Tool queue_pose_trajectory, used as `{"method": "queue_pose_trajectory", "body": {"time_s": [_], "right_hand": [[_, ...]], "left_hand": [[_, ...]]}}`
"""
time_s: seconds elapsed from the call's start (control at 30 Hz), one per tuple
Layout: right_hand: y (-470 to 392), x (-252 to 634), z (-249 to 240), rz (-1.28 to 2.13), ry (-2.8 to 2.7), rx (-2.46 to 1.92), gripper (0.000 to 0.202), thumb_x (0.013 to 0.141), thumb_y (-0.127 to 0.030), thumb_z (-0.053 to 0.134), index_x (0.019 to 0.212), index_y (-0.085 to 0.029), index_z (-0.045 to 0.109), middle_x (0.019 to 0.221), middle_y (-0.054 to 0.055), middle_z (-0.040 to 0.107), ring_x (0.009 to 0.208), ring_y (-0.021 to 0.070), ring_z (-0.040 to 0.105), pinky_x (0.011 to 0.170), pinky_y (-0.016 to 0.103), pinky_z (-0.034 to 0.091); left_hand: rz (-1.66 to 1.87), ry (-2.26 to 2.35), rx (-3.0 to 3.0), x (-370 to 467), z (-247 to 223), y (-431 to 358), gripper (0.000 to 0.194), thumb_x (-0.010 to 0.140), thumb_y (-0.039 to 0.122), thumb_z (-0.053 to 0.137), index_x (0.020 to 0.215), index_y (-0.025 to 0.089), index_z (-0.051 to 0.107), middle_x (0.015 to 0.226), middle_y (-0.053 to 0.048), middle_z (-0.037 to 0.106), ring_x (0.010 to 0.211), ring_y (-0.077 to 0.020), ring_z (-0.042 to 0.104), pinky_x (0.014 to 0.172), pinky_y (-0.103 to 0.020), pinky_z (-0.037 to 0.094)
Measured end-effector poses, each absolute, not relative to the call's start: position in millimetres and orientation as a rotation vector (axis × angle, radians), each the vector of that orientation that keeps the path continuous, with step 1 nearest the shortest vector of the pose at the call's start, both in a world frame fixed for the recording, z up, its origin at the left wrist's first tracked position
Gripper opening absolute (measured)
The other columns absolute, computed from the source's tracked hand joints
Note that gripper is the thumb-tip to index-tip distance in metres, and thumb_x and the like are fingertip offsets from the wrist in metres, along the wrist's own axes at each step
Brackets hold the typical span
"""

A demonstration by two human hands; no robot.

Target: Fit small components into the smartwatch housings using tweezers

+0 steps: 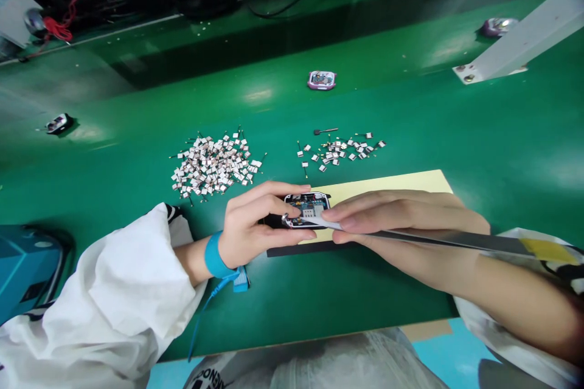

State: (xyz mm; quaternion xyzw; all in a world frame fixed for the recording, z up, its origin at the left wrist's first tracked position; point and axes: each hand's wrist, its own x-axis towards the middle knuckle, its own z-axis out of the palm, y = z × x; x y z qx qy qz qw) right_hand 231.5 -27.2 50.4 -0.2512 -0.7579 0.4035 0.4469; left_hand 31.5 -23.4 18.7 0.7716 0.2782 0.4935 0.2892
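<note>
Two hands work near the green bench's front edge: left hand [255, 219] pinching an open device [306, 209], right hand [401, 219] gripping tweezers [438, 238] at it, two heaps of small parts [214, 164] waiting behind

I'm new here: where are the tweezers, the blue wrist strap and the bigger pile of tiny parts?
tweezers [433, 238], head view, middle of shaft.
blue wrist strap [212, 256], head view, band on wrist.
bigger pile [213, 165], head view, centre.

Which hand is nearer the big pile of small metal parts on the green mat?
Left. The left hand sits just below the big pile, holding the small circuit board; the right hand lies farther right, holding tweezers.
</note>
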Motion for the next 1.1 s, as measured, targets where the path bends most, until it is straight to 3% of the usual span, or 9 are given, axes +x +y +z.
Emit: {"method": "queue_pose_trajectory", "body": {"time_s": [0.23, 0.7, 1.1], "right_hand": [[-25.7, 229.6, 52.8, 1.059, -1.831, -0.608, 0.018, 0.072, 0.000, 0.062, 0.084, -0.014, 0.065, 0.086, 0.003, 0.066, 0.082, 0.0141, 0.063, 0.075, 0.022, 0.055], [-29.6, 229.4, 45.2, 1.069, -1.772, -0.676, 0.029, 0.069, 0.000, 0.065, 0.089, -0.020, 0.064, 0.091, -0.001, 0.065, 0.083, 0.0147, 0.063, 0.076, 0.025, 0.056], [-28.2, 226.7, 40.0, 1.076, -1.674, -0.735, 0.022, 0.067, -0.002, 0.067, 0.081, -0.019, 0.063, 0.084, -0.001, 0.066, 0.079, 0.0141, 0.063, 0.075, 0.023, 0.055]], "left_hand": [[1.335, 0.752, 2.047, 31.9, 18.8, -23.9, 0.027, 0.059, 0.019, 0.075, 0.074, 0.011, 0.054, 0.094, -0.014, 0.064, 0.086, -0.0178, 0.063, 0.071, -0.025, 0.054], [1.344, 0.767, 2.155, 30.7, 20.5, -25.0, 0.026, 0.061, 0.020, 0.074, 0.074, 0.011, 0.053, 0.094, -0.014, 0.064, 0.087, -0.0171, 0.062, 0.070, -0.025, 0.054], [1.332, 0.800, 2.145, 32.2, 22.2, -26.4, 0.024, 0.059, 0.017, 0.074, 0.072, 0.010, 0.056, 0.095, -0.015, 0.063, 0.082, -0.0154, 0.062, 0.070, -0.024, 0.053]]}}
